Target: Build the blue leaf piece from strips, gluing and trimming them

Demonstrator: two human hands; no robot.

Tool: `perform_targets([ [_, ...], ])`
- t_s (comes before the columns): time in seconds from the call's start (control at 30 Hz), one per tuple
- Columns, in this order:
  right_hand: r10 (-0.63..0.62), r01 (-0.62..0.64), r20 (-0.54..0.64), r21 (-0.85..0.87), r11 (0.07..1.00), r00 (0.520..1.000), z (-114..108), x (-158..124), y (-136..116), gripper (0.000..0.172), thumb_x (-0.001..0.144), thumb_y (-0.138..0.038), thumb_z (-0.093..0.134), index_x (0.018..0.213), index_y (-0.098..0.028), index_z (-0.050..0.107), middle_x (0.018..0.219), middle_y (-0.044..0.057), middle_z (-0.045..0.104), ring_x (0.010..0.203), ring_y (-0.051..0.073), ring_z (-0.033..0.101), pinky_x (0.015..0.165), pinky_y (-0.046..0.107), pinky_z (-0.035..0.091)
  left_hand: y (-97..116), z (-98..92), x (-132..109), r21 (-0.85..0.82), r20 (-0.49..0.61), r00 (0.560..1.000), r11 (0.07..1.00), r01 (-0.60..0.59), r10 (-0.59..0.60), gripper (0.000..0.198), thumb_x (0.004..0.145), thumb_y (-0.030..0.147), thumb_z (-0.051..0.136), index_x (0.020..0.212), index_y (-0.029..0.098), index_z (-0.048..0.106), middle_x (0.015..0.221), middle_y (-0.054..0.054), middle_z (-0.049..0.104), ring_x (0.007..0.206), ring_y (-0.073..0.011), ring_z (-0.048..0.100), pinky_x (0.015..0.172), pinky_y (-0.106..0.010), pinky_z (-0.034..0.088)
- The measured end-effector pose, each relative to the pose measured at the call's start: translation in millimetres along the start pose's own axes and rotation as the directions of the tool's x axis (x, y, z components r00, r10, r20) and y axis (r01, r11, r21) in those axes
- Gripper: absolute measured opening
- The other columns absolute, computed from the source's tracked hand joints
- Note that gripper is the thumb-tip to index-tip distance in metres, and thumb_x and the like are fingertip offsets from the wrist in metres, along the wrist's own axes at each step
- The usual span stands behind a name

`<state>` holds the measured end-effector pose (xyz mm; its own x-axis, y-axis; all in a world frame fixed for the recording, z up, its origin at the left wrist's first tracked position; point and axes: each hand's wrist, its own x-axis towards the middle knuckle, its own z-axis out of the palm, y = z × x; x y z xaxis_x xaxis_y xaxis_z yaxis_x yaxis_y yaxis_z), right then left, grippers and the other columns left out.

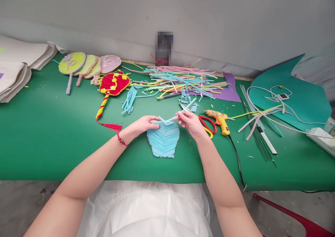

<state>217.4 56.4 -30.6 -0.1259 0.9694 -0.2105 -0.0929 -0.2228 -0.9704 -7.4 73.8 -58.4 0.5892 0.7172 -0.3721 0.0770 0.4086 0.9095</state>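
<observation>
A light blue fan-shaped piece (163, 139), built of chevron rows of fuzzy strips, lies on the green table (52, 135) in front of me. My left hand (142, 124) presses its fingertips on the piece's upper left edge. My right hand (190, 122) pinches a light blue strip (180, 113), bent in a V over the top of the piece. Both hands have their fingers closed on the work.
Red-handled scissors (208, 124) and a yellow glue gun (220, 120) lie right of my right hand. A heap of coloured strips (178, 80) sits behind. Finished fans (113, 83) lie at the back left, fabric stacks (15, 66) far left, cables and a power strip (320, 135) right.
</observation>
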Motion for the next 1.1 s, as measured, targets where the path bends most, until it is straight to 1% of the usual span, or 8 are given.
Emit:
perform_targets([
  [0.1,0.015,-0.014,0.01,-0.034,0.999,1.0,-2,2,3,0.033,0.066,-0.049,0.072,0.075,-0.018,0.067,0.07,0.003,0.068,0.054,0.008,0.046,0.044,0.021,0.032,3,0.3,-2,0.001,-0.05,0.999,1.0,-0.008,0.008,0.049,0.063,0.03,0.075,0.108,0.015,0.064,0.101,-0.007,0.071,0.094,-0.0217,0.064,0.089,-0.036,0.046],
  [0.2,0.034,-0.034,0.01,-0.073,0.997,0.999,-2,2,4,0.033,0.066,-0.048,0.071,0.076,-0.017,0.067,0.071,0.004,0.069,0.054,0.008,0.048,0.044,0.021,0.033,8,-0.2,-5,-0.004,-0.111,0.994,1.0,-0.005,0.005,0.055,0.06,0.031,0.076,0.11,0.013,0.064,0.103,-0.01,0.07,0.095,-0.0238,0.063,0.09,-0.038,0.045],
  [0.27,0.042,-0.041,0.007,-0.09,0.995,0.999,-2,2,4,0.033,0.066,-0.048,0.071,0.076,-0.017,0.068,0.073,0.005,0.07,0.055,0.009,0.049,0.044,0.022,0.033,11,-1.4,-6,-0.015,-0.124,0.992,1.0,-0.007,0.005,0.057,0.059,0.031,0.077,0.111,0.012,0.064,0.103,-0.011,0.07,0.094,-0.0239,0.063,0.089,-0.037,0.045],
  [0.53,0.027,-0.025,0.01,-0.145,0.989,1.0,1,2,5,0.034,0.068,-0.05,0.069,0.079,-0.019,0.069,0.079,0.006,0.072,0.056,0.01,0.051,0.044,0.023,0.033,8,-5.8,-4,-0.043,-0.095,0.995,0.999,-0.025,0.021,0.054,0.06,0.029,0.078,0.111,0.014,0.065,0.104,-0.011,0.07,0.094,-0.0228,0.064,0.088,-0.035,0.046],
  [0.67,0.026,-0.026,0.0,-0.142,0.989,1.0,0,1,5,0.033,0.068,-0.05,0.069,0.078,-0.018,0.068,0.079,0.006,0.072,0.055,0.01,0.05,0.043,0.022,0.032,9,-5.0,-5,-0.043,-0.098,0.995,0.999,-0.023,0.019,0.055,0.059,0.029,0.079,0.109,0.014,0.066,0.102,-0.01,0.071,0.091,-0.022,0.064,0.087,-0.034,0.046],
  [0.77,0.029,-0.028,0.003,-0.144,0.989,1.0,-1,1,5,0.033,0.068,-0.049,0.07,0.078,-0.018,0.068,0.079,0.007,0.072,0.055,0.01,0.05,0.043,0.022,0.033,10,-4.0,-6,-0.036,-0.086,0.996,0.999,-0.021,0.018,0.054,0.06,0.029,0.078,0.11,0.014,0.065,0.104,-0.01,0.07,0.092,-0.022,0.064,0.087,-0.034,0.047],
  [0.93,0.044,-0.046,-0.016,-0.13,0.991,0.999,-1,2,5,0.032,0.067,-0.047,0.071,0.077,-0.017,0.068,0.079,0.007,0.072,0.055,0.009,0.051,0.043,0.021,0.035,11,-3.5,-7,-0.024,-0.091,0.996,1.0,-0.017,0.015,0.055,0.061,0.029,0.078,0.112,0.014,0.064,0.107,-0.01,0.069,0.094,-0.0224,0.064,0.088,-0.035,0.047],
  [1.1,0.085,-0.088,-0.032,-0.096,0.991,0.996,-1,1,6,0.03,0.067,-0.044,0.072,0.076,-0.016,0.068,0.079,0.008,0.073,0.057,0.009,0.055,0.045,0.019,0.039,12,-3.1,-7,-0.036,-0.103,0.995,0.999,-0.017,0.013,0.057,0.06,0.031,0.079,0.112,0.013,0.064,0.106,-0.011,0.07,0.093,-0.0227,0.064,0.089,-0.036,0.047],
])
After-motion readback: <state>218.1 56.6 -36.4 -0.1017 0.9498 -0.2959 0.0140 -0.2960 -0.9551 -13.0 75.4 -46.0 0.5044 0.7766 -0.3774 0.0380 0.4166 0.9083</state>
